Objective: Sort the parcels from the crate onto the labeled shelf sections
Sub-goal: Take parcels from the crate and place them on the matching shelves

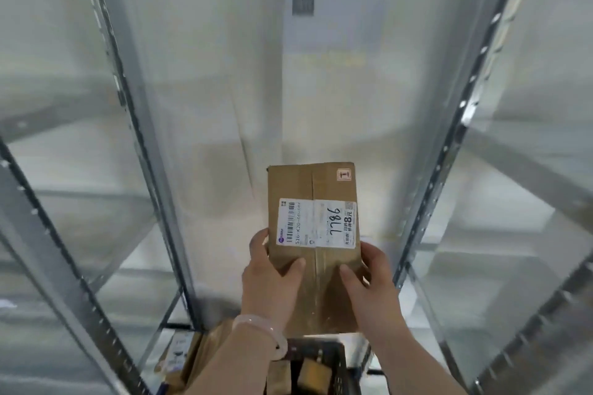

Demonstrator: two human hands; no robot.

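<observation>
Parcel (316, 244), long axis straight ahead

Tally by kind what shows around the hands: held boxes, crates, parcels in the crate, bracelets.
Brown cardboard box with white label, held by left hand and right hand: 1
Black plastic crate: 1
Brown parcels visible in the crate: 2, others may be hidden
Pale bracelet on left wrist: 1
Total: 5
</observation>
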